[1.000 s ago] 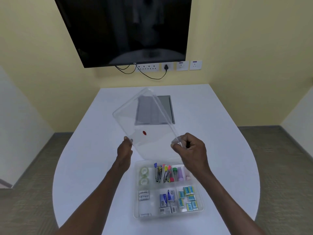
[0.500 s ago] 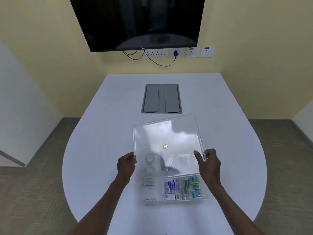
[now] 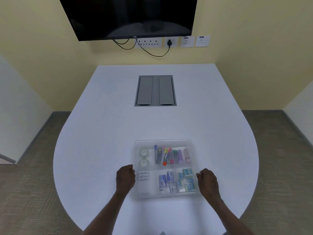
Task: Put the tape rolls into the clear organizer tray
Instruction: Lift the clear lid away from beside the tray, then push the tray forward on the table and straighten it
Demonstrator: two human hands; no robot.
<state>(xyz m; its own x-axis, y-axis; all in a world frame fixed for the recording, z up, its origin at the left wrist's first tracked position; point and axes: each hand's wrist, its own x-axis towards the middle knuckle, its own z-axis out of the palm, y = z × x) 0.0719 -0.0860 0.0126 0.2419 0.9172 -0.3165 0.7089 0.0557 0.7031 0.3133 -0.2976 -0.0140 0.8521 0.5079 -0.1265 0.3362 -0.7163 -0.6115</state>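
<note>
— At the near end of the white table point(image 3: 105, 133), your clear organizer tray point(image 3: 165, 141) has a clear lid seated on it. Two tape rolls point(image 3: 144, 157) lie one behind the other in its far-left compartment.

— And the other compartments?

— Pens and markers point(image 3: 162, 156) fill the far middle, coloured tubes point(image 3: 181, 156) the far right. White packets point(image 3: 144, 175) sit near-left, blue-and-white boxes point(image 3: 166, 178) near-middle, teal-and-white boxes point(image 3: 186, 179) near-right. Their labels are too blurred to read.

— My hands?

— Your left hand point(image 3: 125, 178) is curled against the tray's left edge, your right hand point(image 3: 208, 182) against its right. Whether either pinches the rim, you cannot tell from this. Beyond the tray, a grey cable hatch point(image 3: 155, 90) is set into the tabletop; the wall screen point(image 3: 132, 16) reads "vu".
</note>
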